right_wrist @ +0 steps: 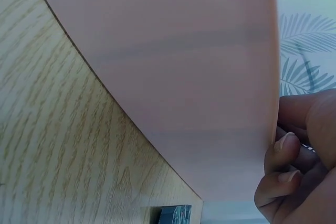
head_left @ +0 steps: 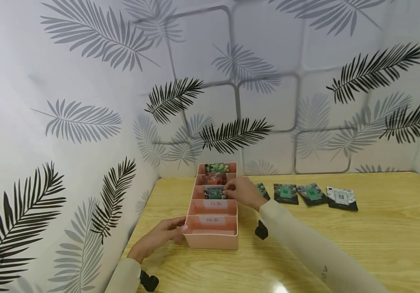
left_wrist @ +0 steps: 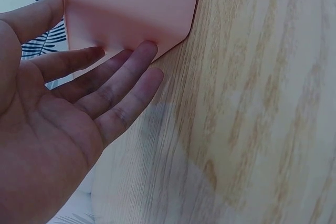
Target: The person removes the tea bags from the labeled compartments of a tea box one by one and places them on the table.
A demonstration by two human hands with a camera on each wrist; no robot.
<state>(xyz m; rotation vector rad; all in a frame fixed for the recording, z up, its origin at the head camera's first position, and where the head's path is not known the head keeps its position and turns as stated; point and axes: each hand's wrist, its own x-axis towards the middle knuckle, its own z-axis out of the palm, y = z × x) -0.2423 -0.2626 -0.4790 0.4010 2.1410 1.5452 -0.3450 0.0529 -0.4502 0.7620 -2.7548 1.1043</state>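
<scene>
A pink divided storage box [head_left: 213,241] stands on the table, its compartments in a row from front to back. My left hand [head_left: 166,232] holds its near left corner, thumb at the rim and fingertips against the outer wall, as the left wrist view shows. My right hand [head_left: 244,191] reaches over the right rim and pinches a dark green tea sachet [head_left: 214,193] in the middle compartment. Behind it sit a red sachet [head_left: 213,178] and, farthest back, a bright green sachet [head_left: 216,167]. The two front compartments hold only paper labels [head_left: 211,220] on their dividers.
To the right of the box, several sachets lie in a row: one partly hidden by my right hand [head_left: 262,190], two dark green sachets [head_left: 285,193] [head_left: 311,194], and a white and black sachet [head_left: 342,197]. A leaf-patterned cloth wall [head_left: 268,101] rises behind the wooden table [head_left: 389,228].
</scene>
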